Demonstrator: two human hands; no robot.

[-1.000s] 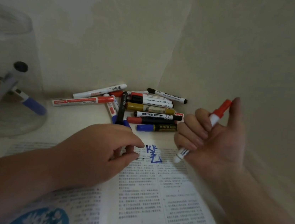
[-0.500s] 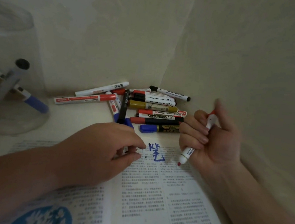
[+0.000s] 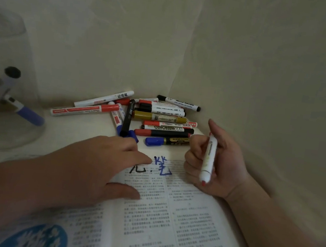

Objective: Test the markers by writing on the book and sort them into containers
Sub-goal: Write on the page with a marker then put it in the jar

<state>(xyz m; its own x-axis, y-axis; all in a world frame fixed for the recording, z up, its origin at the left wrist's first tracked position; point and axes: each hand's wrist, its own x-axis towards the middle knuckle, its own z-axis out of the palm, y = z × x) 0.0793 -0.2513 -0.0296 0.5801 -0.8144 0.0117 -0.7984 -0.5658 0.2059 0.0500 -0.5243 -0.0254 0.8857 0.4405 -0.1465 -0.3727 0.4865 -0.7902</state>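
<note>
Two risks: the right hand (image 3: 222, 167) grips the uncapped red marker (image 3: 209, 155) tip-down beside its palm, inviting stains, while the flat left hand (image 3: 99, 169) on the book (image 3: 166, 226) may smear the blue writing (image 3: 163, 166).

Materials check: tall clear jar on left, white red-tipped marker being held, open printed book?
Tall clear jar: transparent with soft glare, and the markers inside show through. It could be glass or clear plastic; I can't tell. White red-tipped marker: smooth, slightly glossy barrel, likely plastic. Open printed book: matte paper, pages curving at the spine.
</note>
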